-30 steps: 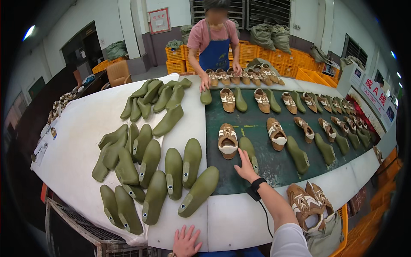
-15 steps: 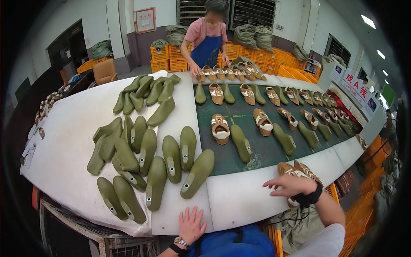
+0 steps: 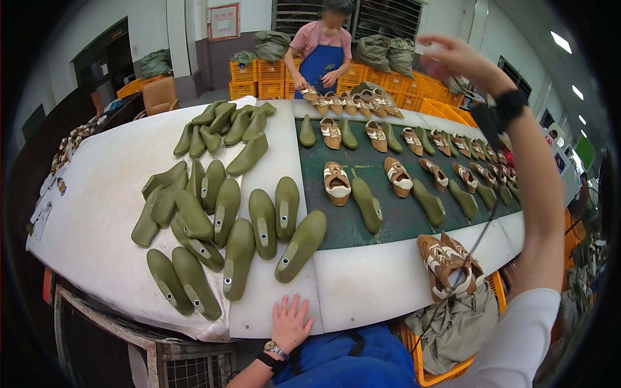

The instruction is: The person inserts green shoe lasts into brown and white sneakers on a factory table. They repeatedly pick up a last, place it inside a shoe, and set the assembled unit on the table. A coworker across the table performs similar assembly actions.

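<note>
Fingers loose, the right hand (image 3: 464, 62) rose from the shoes (image 3: 440, 262) toward twelve o'clock, leaving them unheld; left hand (image 3: 291, 323) lay splayed, empty.

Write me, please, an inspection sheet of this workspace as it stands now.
Surface: white tabletop with a dark green panel.
Job's things: green lasts loosely grouped at left; brown-and-white shoes and more lasts in rows on the panel.
Clutter: rumpled cloth in an orange crate below the near edge.
Hands: left hand flat on the tabletop; right hand raised, blurred, nothing visible in it.
Cables: thin dark cord near the right forearm.
Surroundings: co-worker across the table; stacked crates and sacks behind.
</note>
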The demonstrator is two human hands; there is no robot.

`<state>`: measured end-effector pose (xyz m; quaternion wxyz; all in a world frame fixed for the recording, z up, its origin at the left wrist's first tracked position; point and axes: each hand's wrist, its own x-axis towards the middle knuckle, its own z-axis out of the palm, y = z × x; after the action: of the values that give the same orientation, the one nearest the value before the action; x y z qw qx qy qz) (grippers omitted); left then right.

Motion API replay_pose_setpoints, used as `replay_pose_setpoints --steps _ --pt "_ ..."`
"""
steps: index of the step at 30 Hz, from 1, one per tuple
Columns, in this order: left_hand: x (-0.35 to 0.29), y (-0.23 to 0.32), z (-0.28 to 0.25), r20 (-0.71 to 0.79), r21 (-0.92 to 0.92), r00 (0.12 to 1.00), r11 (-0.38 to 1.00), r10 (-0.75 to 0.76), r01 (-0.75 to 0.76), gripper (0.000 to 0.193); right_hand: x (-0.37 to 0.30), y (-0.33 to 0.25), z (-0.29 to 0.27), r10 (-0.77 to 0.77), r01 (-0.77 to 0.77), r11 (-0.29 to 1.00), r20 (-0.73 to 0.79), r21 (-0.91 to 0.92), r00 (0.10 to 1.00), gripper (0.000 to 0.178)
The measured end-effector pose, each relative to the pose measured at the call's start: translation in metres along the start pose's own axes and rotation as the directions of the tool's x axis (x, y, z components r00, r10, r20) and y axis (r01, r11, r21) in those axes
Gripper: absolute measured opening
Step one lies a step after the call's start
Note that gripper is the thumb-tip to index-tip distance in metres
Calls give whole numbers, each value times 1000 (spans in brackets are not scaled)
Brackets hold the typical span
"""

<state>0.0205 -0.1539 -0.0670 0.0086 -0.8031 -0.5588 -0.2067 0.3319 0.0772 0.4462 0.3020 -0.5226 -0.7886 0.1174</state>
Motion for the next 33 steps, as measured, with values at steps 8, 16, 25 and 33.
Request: replay_pose_setpoints --steps 8,16,25,33 --pt "1 3 -4 32 -14 998 999 -48 48 47 95 99 187 23 -29 993 52 111 998 42" --pt "5 9 -14 129 -78 989 993 -78 89 53 26 246 365 222 -47 901 367 -430 903 31" --pt "7 9 -12 158 -72 983 992 -88 100 54 12 306 426 361 -271 808 77 -523 929 16" --pt "8 8 -16 160 -19 985 998 -64 68 50 -19 203 404 -108 121 982 100 -143 989 30"
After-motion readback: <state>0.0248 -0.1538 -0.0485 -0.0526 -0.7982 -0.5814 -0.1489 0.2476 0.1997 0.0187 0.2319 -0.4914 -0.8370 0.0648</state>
